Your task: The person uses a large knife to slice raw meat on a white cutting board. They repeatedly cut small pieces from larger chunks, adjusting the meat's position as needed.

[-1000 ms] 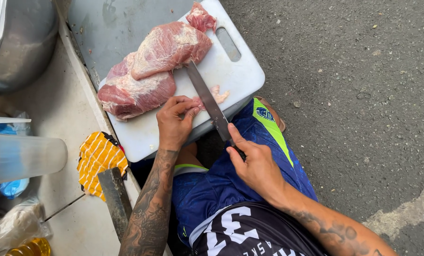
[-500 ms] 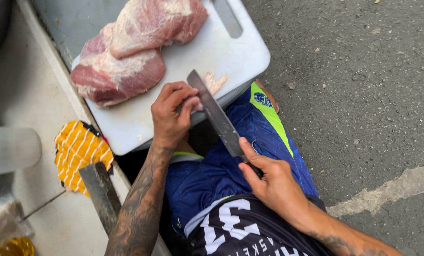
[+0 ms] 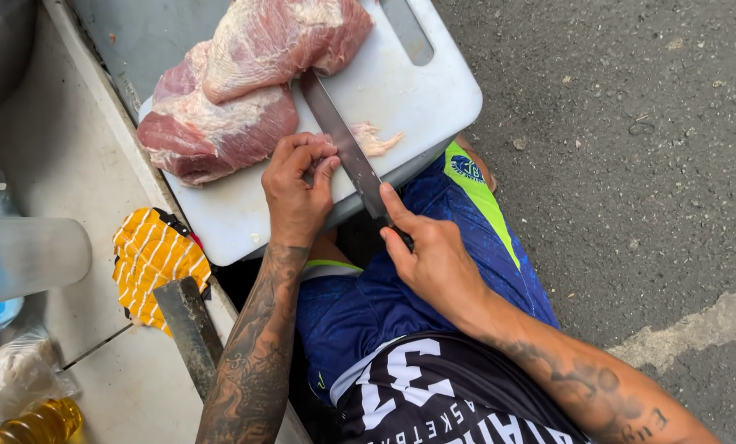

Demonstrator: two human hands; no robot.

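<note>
A large slab of raw pink meat (image 3: pixel 245 90) lies on a white cutting board (image 3: pixel 417 99) that overhangs the counter edge above my lap. My right hand (image 3: pixel 430 255) grips the handle of a long dark knife (image 3: pixel 343 144), index finger along its spine; the blade lies flat on the board with its tip under the meat. My left hand (image 3: pixel 298 185) rests on the board just left of the blade, fingers curled and pinched together; whether it holds anything I cannot tell. A small pale scrap of fat (image 3: pixel 378 138) lies right of the blade.
A yellow-and-white striped cloth (image 3: pixel 154 259) lies on the pale tiled counter (image 3: pixel 64 173) beside a second flat metal blade (image 3: pixel 189 329). A translucent plastic cup (image 3: pixel 23 259), a plastic bag (image 3: pixel 10 378) and a bottle of yellow oil (image 3: pixel 43 423) sit at left. Asphalt ground (image 3: pixel 631 164) is at right.
The view has shifted so the board sits higher in frame. The knife has come down from a raised tilt to lie on the board, tip under the meat. My left hand stays beside it.
</note>
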